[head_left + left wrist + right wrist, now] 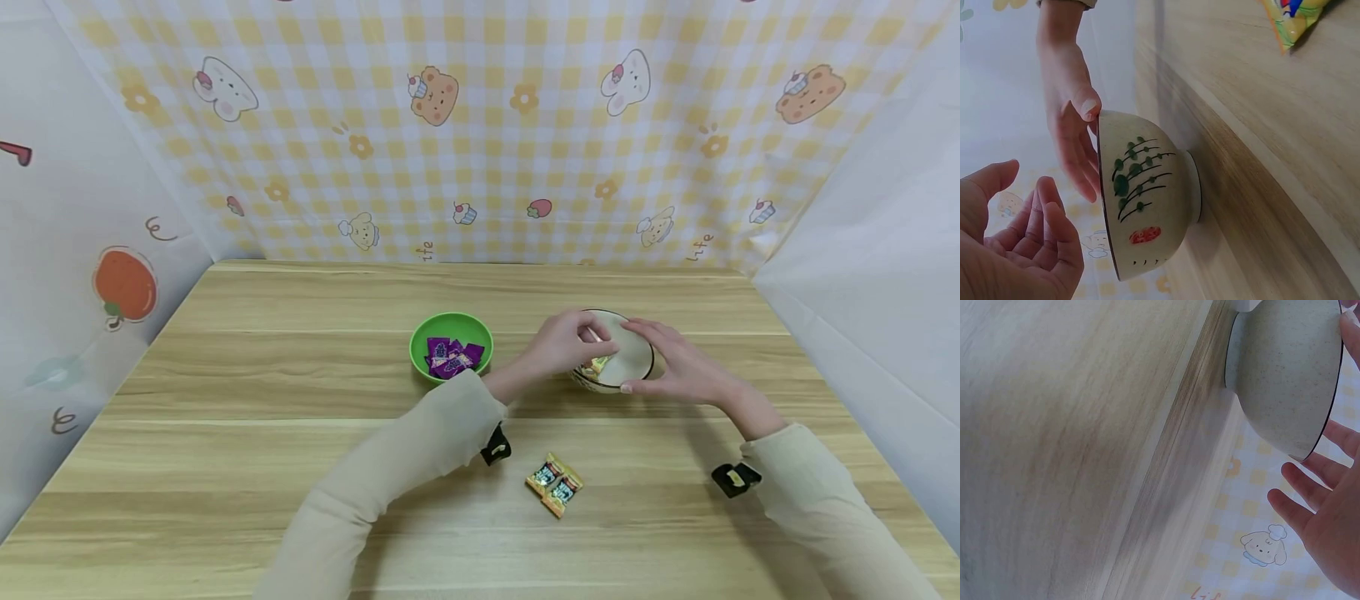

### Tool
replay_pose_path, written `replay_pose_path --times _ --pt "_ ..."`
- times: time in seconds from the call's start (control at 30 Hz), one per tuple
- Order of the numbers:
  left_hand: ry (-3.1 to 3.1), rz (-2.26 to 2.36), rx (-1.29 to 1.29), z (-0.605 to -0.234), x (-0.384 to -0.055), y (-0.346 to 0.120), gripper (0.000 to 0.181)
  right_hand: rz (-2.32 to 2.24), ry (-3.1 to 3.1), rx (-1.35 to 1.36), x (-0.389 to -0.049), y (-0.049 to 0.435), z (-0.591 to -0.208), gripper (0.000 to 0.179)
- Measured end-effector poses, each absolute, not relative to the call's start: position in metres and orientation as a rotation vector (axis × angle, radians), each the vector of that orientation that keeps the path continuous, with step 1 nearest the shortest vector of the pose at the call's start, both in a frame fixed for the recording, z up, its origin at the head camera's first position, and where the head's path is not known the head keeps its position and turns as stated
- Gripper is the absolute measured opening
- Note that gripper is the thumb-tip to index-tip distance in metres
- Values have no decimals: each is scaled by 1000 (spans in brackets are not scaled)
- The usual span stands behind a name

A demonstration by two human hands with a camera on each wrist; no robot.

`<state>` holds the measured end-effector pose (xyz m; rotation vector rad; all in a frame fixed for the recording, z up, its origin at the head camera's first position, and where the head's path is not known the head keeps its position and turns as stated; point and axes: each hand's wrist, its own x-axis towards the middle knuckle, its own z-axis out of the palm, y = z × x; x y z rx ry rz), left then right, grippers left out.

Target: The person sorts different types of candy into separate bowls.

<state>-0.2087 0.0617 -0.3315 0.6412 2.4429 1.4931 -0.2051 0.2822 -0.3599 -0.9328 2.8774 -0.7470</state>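
Note:
A cream bowl [633, 358] with a dark rim stands right of centre on the table; green sprigs and a red mark decorate its side [1141, 187]. Inside it lies a yellow snack packet [597, 367], partly covered by my left hand [566, 340]. That hand hovers over the bowl's left side, its fingers loosely bent and apart from the thumb, with nothing between them in the left wrist view. From the right, my right hand [686, 367] holds the bowl's rim, thumb at the near edge and fingers spread toward the far edge.
Two yellow snack packets [553, 485] lie side by side on the wooden table [262, 417], nearer me. A green bowl [452, 323] with several purple packets [453, 358] stands left of the cream bowl, just beyond my left sleeve. A checked curtain [480, 167] hangs behind.

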Motion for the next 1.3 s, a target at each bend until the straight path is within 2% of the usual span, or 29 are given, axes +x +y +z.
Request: replay_pose_path --times 0.6,0.9,1.3 --pt "2391 1317 810 -338 -175 23 17 -734 2884 -1007 -206 282 -359 83" --pt "2282 1208 812 -355 -156 7 32 -722 2889 -992 -206 282 -359 84" --pt "2326 1029 953 -376 -135 -3 25 -703 2906 -1016 -207 283 -360 84"
